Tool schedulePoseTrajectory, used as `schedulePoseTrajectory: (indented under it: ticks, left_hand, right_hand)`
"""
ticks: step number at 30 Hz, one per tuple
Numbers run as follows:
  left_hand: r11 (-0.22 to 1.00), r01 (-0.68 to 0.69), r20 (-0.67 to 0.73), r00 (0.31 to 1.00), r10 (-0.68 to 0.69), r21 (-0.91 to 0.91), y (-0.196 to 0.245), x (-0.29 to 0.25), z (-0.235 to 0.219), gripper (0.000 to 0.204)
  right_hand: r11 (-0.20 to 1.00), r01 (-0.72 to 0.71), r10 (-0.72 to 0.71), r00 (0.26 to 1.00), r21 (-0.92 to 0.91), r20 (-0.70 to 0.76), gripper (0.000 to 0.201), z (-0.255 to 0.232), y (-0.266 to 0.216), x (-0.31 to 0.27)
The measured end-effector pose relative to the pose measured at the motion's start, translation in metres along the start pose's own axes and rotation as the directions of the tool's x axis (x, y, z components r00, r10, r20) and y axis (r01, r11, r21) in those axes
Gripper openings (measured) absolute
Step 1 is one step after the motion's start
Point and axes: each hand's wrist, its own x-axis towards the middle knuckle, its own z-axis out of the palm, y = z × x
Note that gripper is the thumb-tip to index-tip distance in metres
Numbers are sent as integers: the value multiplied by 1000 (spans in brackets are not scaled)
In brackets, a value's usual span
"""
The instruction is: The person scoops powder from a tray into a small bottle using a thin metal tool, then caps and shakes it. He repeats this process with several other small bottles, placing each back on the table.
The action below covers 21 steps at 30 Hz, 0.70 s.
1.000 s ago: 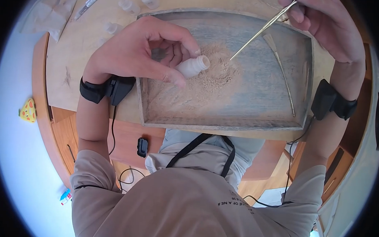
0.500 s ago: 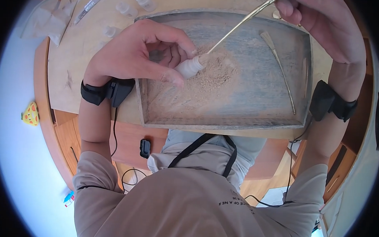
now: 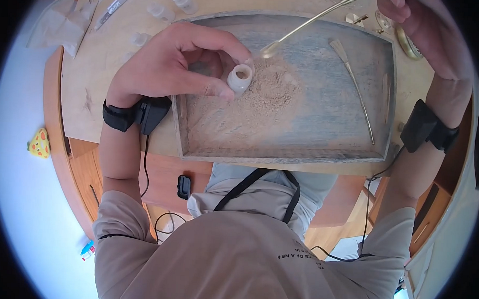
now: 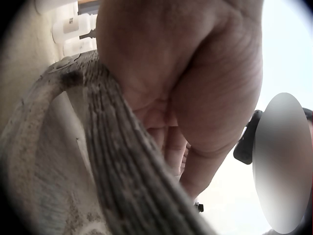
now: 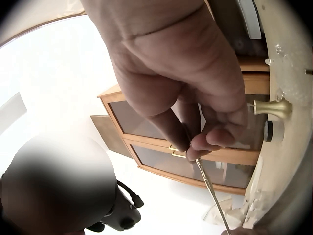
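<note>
My left hand (image 3: 171, 63) holds a small white bottle (image 3: 238, 82) between thumb and fingers, its open mouth turned up and some tan powder visible inside. Beneath it, a heap of tan powder (image 3: 281, 95) lies in a weathered grey wooden tray (image 3: 281, 155). My right hand (image 3: 425, 37) pinches a thin gold spoon (image 3: 307, 25) by its handle end, clearly seen in the right wrist view. The spoon's bowl hovers just beyond the bottle's mouth, above the powder. In the left wrist view the tray's rim (image 4: 122, 147) runs beside my left hand, and the bottle is hidden.
A gold-handled brush (image 3: 352, 79) lies in the tray's right part. Several small white bottles (image 3: 161, 11), a pen (image 3: 115, 8) and a plastic bag (image 3: 70, 25) are at the back left. A flared brass piece (image 5: 273, 108) stands on the table at the right.
The spoon went from the powder to the bottle's mouth, then drew back out, up and right with my right hand. My left hand has tipped the bottle more upright.
</note>
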Motion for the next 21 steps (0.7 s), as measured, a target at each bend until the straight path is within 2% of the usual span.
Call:
schedulePoseTrajectory:
  ticks: [3,6,9,12,15,18,21]
  left_hand:
    - [998,-39,12,999,40,-38,-2,-1,-2,38]
    - [996,-66,-18,998,65,-53,0,0,0,37]
    - [999,-7,-36,999,5,-45,3,-3,1,38]
    - [999,7,-46,999,-9,-49,0,-7,1,40]
    - [1000,7,-44,999,-7,8,1,-7,1,46]
    - [1000,-12,-42,999,13,4,-1,-8,0,51]
    - [998,30,-22,999,-28,59,1,-8,-2,53]
  right_hand:
    - [996,-76,76,997,-54,13,22,9,1,6]
    - [967,-222,231,971,-127,60,22,28,7,10]
    - [985,-143,166,943,-100,287,24,29,29,18]
    - [985,-168,174,928,-45,331,24,27,39,23]
    - [967,-248,235,957,59,173,24,28,32,16]
    - [984,-175,170,970,18,174,23,12,33,21]
    - [986,-162,163,987,42,-3,24,14,20,11]
